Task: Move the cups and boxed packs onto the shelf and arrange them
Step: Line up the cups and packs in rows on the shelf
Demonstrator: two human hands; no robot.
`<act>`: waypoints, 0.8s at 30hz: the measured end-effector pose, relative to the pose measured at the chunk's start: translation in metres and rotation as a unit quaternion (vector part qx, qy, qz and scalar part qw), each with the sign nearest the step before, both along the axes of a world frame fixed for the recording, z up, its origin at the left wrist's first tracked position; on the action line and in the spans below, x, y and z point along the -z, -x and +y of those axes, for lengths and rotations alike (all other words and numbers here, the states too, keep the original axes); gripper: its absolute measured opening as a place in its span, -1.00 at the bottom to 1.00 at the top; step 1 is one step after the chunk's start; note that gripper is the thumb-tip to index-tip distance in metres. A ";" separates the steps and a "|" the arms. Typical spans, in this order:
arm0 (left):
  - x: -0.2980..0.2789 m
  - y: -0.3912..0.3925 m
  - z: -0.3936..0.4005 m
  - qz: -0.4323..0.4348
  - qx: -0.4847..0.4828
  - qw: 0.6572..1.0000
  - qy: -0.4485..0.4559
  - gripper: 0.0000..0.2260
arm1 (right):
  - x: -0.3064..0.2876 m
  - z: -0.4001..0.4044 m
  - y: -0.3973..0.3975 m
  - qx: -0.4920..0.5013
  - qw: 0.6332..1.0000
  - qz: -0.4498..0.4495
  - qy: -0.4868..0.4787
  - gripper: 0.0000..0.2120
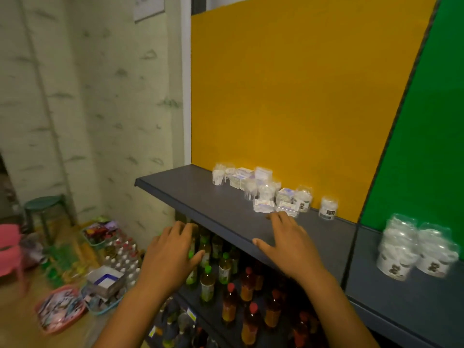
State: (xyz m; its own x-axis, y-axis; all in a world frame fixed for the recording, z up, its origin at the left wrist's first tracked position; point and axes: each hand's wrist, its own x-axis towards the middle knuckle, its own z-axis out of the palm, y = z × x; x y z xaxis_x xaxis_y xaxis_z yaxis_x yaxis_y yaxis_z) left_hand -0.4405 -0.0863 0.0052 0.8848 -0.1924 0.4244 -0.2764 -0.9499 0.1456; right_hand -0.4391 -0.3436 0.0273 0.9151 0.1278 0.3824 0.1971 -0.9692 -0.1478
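Mid-frame, a dark grey shelf (200,197) against a yellow back panel (301,84); green back panel (431,121) at the right edge. Along the back of the shelf, just under the yellow panel, a loose cluster of small clear plastic cups (261,190) and white boxed packs (242,174), blurred, some touching, labels unreadable. A little to the right of the cluster, apart from it, one single clear cup (328,208) with a dark label. Further right, in front of the green panel, two stacks of larger clear cups (414,247) side by side on the adjoining shelf section (401,297).

Lower centre: right hand (288,242) flat over the front part of the shelf, fingers spread, palm down, empty, fingertips just short of the nearest boxed pack (263,206); touching the shelf surface or hovering — cannot tell. Left hand (170,254) lower and to the left, in front of the shelf edge, fingers loosely spread, also empty.

Below the shelf, rows of bottles (231,292) with green and red caps on a lower level. Lower left of the frame, on the floor: a pink basket (60,307), a pack of clear bottles (123,257), a small open carton (106,280). Left edge: a pink chair (10,249), behind it a dark green stool (45,207) by the patterned wall (88,96).
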 end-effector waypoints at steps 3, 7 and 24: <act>0.001 -0.034 0.015 -0.002 -0.021 1.000 -0.006 -0.48 | 0.004 0.013 -0.040 -0.015 1.000 -0.005 -0.009 -0.39; -0.007 -0.086 0.025 -0.006 -0.036 0.999 -0.023 -0.48 | 0.003 0.027 -0.099 -0.024 1.000 -0.010 -0.016 -0.42; -0.008 -0.277 0.019 0.024 0.039 0.999 0.028 -0.51 | 0.006 0.033 -0.265 0.027 0.999 0.008 -0.031 -0.43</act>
State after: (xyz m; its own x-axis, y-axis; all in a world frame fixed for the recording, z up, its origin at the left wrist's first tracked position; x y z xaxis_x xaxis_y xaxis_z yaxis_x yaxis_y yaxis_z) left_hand -0.1634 -0.0675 0.0134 0.8879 -0.2377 0.3939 -0.3399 -0.9159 0.2134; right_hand -0.1743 -0.3102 0.0217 0.9260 0.0539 0.3735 0.1414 -0.9672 -0.2110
